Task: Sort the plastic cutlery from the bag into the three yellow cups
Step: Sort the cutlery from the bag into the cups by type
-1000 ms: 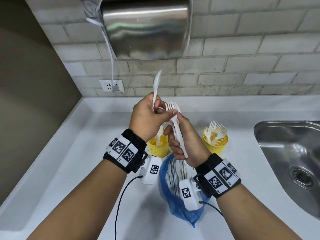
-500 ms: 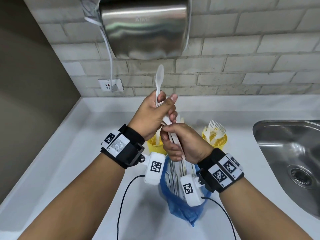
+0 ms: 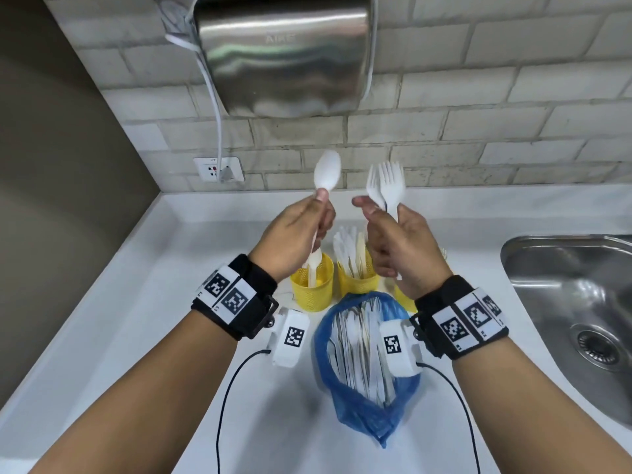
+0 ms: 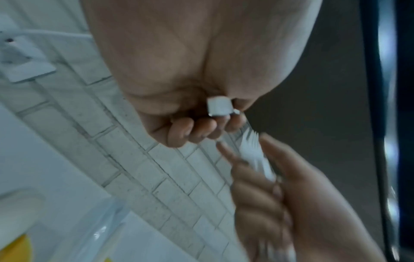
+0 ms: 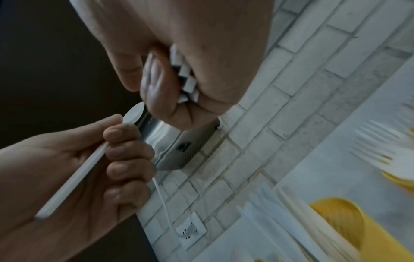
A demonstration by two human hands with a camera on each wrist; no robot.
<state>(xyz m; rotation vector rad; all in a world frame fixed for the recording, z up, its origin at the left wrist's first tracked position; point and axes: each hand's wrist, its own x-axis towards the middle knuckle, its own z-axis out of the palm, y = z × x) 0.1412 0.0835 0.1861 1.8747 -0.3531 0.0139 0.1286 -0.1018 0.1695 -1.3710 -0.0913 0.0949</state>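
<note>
My left hand (image 3: 295,230) grips a white plastic spoon (image 3: 327,171) upright, bowl up; the right wrist view shows the spoon (image 5: 87,164) lying across its curled fingers. My right hand (image 3: 398,241) holds a bunch of white forks (image 3: 386,184), tines up, a hand's width right of the spoon. Below them stand three yellow cups: the left cup (image 3: 313,285) has a spoon in it, the middle cup (image 3: 357,280) has knives, the right cup (image 3: 403,297) is mostly hidden by my right wrist. A blue bag (image 3: 362,405) of cutlery lies in front of the cups.
A steel sink (image 3: 578,302) is sunk into the white counter (image 3: 136,319) at the right. A steel hand dryer (image 3: 284,53) hangs on the brick wall above, its cord running to a wall socket (image 3: 219,169). Thin black cables trail from both wrist cameras.
The hands, pressed together over the cups half a second ago, have drawn apart. The left hand now has the spoon alone and the right hand has raised the forks.
</note>
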